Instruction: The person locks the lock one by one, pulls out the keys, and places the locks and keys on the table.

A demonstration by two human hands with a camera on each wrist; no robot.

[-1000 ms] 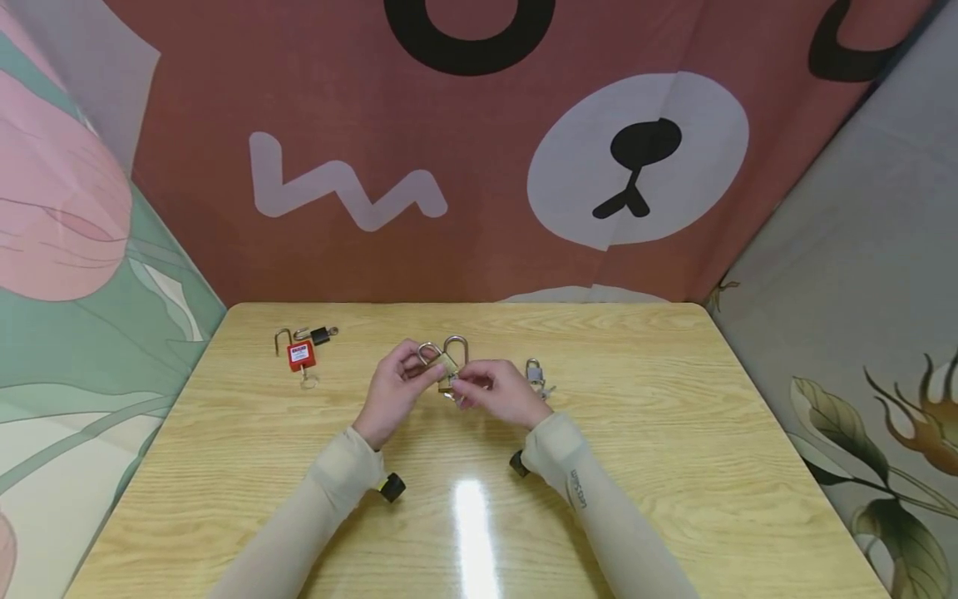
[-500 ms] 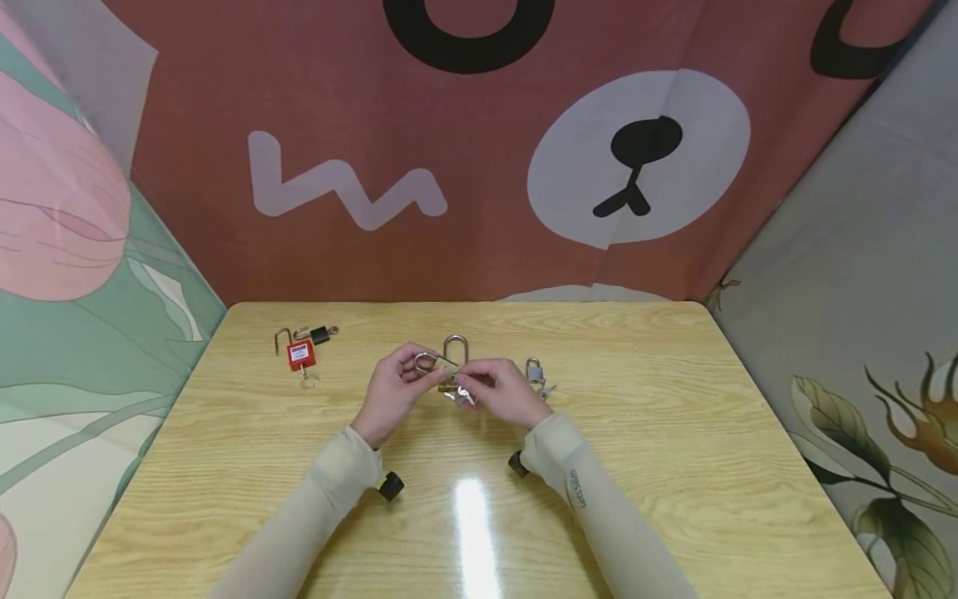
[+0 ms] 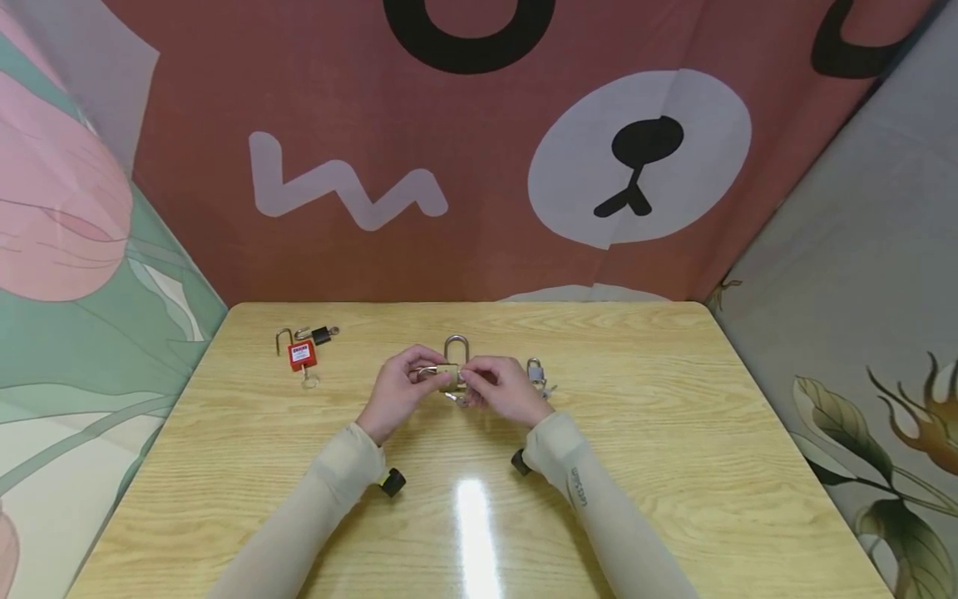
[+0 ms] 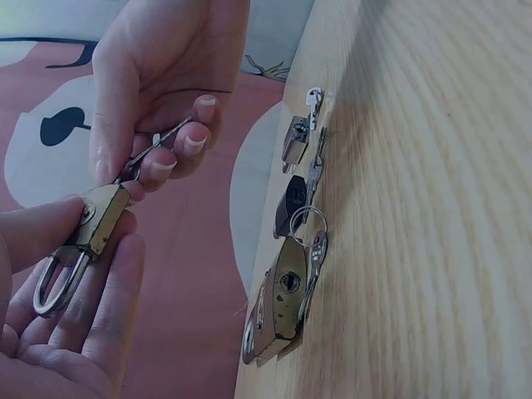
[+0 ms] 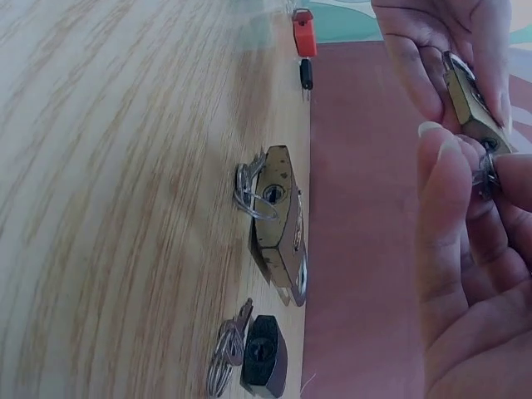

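Observation:
My left hand (image 3: 400, 387) holds a small brass padlock (image 4: 104, 218) by its body, the metal shackle (image 4: 62, 287) pointing back toward the palm. My right hand (image 3: 505, 389) pinches a key (image 5: 484, 170) at the keyhole end of that padlock; how deep the key sits is hidden by the fingers. Other keys on a ring hang among the right fingers. Below both hands a larger brass padlock (image 5: 278, 216) lies on the table, with its ring of keys (image 5: 248, 191) beside it. Its shackle (image 3: 456, 343) shows beyond the hands in the head view.
On the wooden table (image 3: 659, 466), a red padlock (image 3: 303, 355) with a key and a black padlock (image 3: 321, 335) lie at the back left. A grey padlock (image 3: 535, 373) with keys is right of the hands. A dark padlock (image 4: 293, 199) sits between it and the large brass one.
The small brass padlock has turned from tilted to nearly level, its shackle now pointing left into my left hand. The right fingers have stayed at its keyhole end.

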